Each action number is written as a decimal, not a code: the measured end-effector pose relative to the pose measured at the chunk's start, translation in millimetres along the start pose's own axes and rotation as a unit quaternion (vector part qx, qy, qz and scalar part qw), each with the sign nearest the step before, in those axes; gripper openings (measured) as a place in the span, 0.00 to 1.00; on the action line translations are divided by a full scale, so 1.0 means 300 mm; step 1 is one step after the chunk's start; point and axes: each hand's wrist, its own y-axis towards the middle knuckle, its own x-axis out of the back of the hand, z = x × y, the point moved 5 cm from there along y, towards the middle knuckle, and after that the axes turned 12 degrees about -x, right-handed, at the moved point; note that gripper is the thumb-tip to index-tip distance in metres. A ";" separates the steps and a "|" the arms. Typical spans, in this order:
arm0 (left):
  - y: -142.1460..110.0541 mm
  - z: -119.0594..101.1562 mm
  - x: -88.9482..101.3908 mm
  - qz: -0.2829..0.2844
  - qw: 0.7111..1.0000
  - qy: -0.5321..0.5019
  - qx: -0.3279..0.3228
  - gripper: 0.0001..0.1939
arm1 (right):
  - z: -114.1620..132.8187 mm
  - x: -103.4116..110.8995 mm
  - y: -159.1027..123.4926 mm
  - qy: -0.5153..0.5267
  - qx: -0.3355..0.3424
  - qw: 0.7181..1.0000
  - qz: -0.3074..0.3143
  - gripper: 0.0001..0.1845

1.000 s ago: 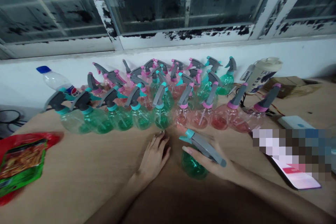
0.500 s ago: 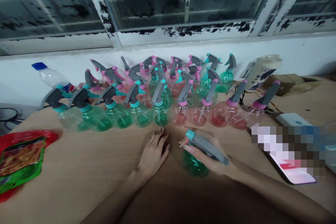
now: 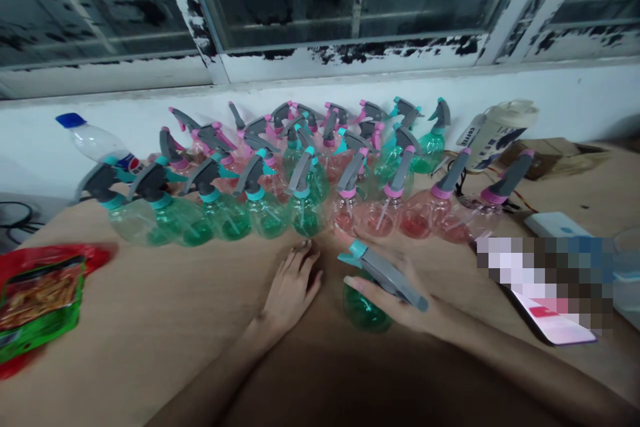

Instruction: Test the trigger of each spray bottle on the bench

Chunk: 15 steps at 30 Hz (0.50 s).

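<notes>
My left hand (image 3: 291,287) lies palm down on the wooden table, its fingers stretched and slightly apart, with nothing in it. Beside it, my right hand (image 3: 405,297) is round a green spray bottle (image 3: 367,313) with a grey trigger head and a turquoise nozzle. My thumb crosses the bottle's near side just below the head; the other fingers are blurred or hidden behind it. Just beyond my hands runs a front row of spray bottles, green ones (image 3: 270,217) with turquoise collars to the left and pink ones (image 3: 377,217) with pink collars to the right.
More spray bottles (image 3: 330,137) crowd behind the front row, near the white wall. A clear plastic bottle (image 3: 95,143) with a blue cap leans at far left. Snack packet (image 3: 43,303) lies left; phone (image 3: 560,323), white box (image 3: 555,225), paper cup (image 3: 503,133) and carton (image 3: 545,155) stand right.
My right thumb and fingers have shifted on the spray bottle, and its turquoise trigger now shows at the left. My left hand stays in place. The whole view has shifted slightly.
</notes>
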 end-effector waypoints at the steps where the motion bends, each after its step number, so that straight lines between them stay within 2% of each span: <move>1: 0.000 0.000 0.000 -0.001 1.000 0.001 0.000 0.15 | -0.001 -0.001 -0.001 0.000 0.001 1.000 -0.001 0.30; 8: 0.003 -0.001 0.007 -0.004 1.000 -0.004 0.005 0.15 | -0.001 -0.005 -0.001 -0.002 -0.004 1.000 0.001 0.30; 15: 0.004 -0.004 0.006 -0.002 1.000 -0.005 0.002 0.15 | -0.007 -0.002 -0.003 -0.007 -0.001 1.000 -0.002 0.22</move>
